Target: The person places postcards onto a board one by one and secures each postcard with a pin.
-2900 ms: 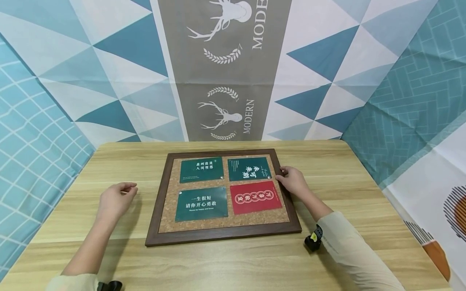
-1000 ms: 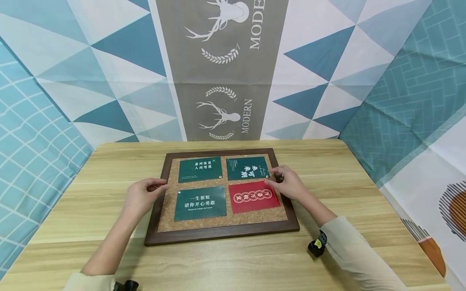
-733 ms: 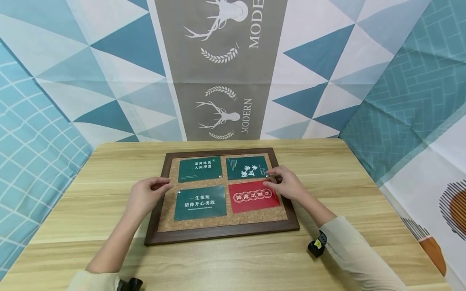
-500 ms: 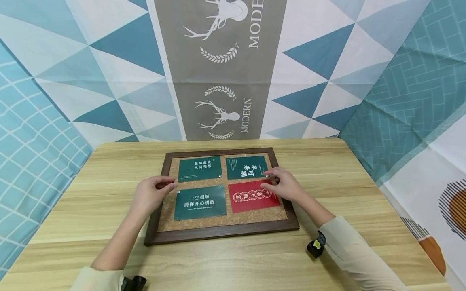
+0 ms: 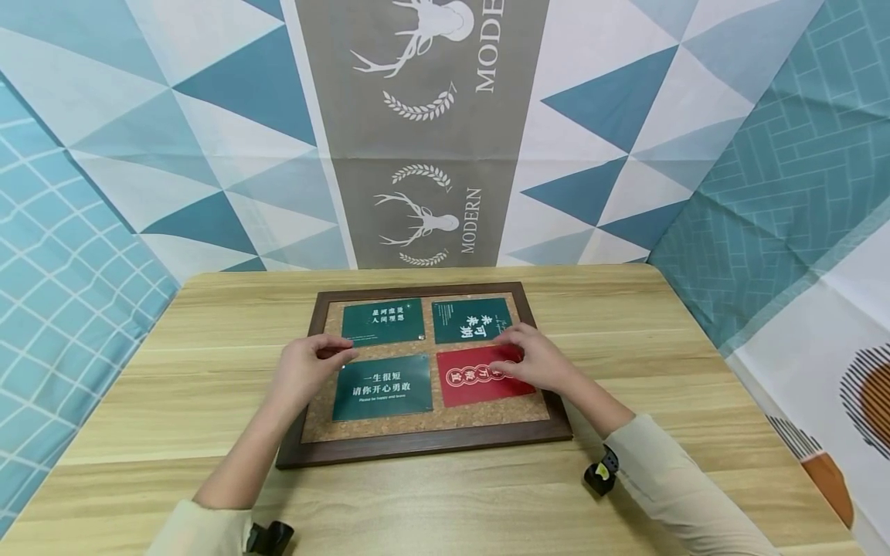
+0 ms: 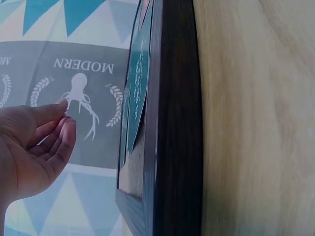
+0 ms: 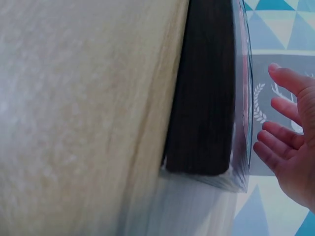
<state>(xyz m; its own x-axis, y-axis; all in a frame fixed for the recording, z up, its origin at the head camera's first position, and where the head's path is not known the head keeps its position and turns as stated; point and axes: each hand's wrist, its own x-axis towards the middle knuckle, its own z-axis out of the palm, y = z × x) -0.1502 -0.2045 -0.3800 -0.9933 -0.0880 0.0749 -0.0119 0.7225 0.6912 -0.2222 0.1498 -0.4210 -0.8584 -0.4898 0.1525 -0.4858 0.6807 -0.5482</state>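
A brown-framed cork board lies on the table in the head view, with three green cards and a red card on it. My left hand hovers over its left side, fingertips close to the upper left green card and the lower left green card. In the left wrist view its thumb and fingers are loosely bent and apart, with nothing visible between them. My right hand is above the red card and the upper right green card. Its fingers are spread in the right wrist view.
The wooden table surrounds the board. A small clear pin sits at a corner of the upper left card. A patterned cloth backdrop hangs behind the table. Black wrist cameras are worn on both arms.
My left hand has moved right, from the table to above the board's left side. My right hand has shifted left from the frame's right edge over the cards. The cards look unmoved.
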